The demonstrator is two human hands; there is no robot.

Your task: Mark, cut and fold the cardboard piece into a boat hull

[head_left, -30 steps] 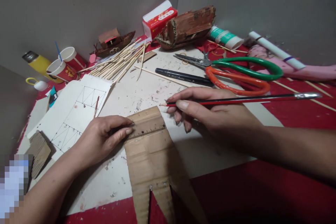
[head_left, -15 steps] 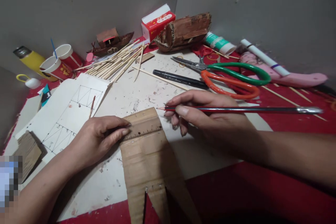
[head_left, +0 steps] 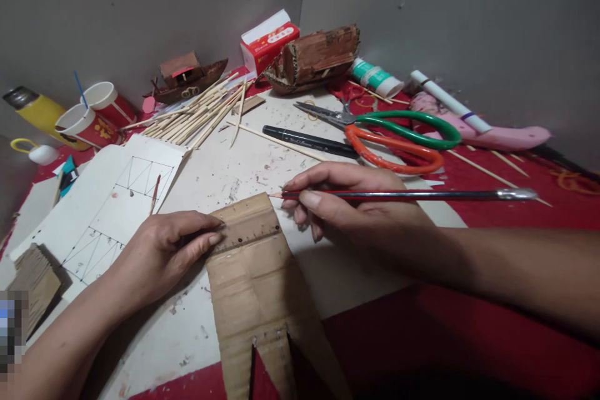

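A brown cardboard piece [head_left: 253, 287] with triangular cuts at its near end lies in front of me. Across its far part rests a clear ruler [head_left: 253, 228]. My left hand [head_left: 182, 244] pinches the left end of the ruler, thumb and forefinger at the cardboard's edge. In my right hand [head_left: 347, 206] is a red and black pencil [head_left: 407, 195], held nearly level. Its sharpened tip points left, close to the far right corner of the cardboard; whether it touches cannot be made out.
Beyond my hands lie big scissors [head_left: 394, 137], a black marker [head_left: 309, 141] and a pile of wooden sticks [head_left: 201, 112]. Two model boats [head_left: 323, 59] stand behind. Paper cups [head_left: 89, 125] and a yellow bottle [head_left: 44, 119] are at far left, near a drawn sheet [head_left: 117, 200].
The whole view has shifted slightly, so things appear further left. Both hands keep their holds on the ruler and pencil, and the pencil tip stays near the cardboard's corner.
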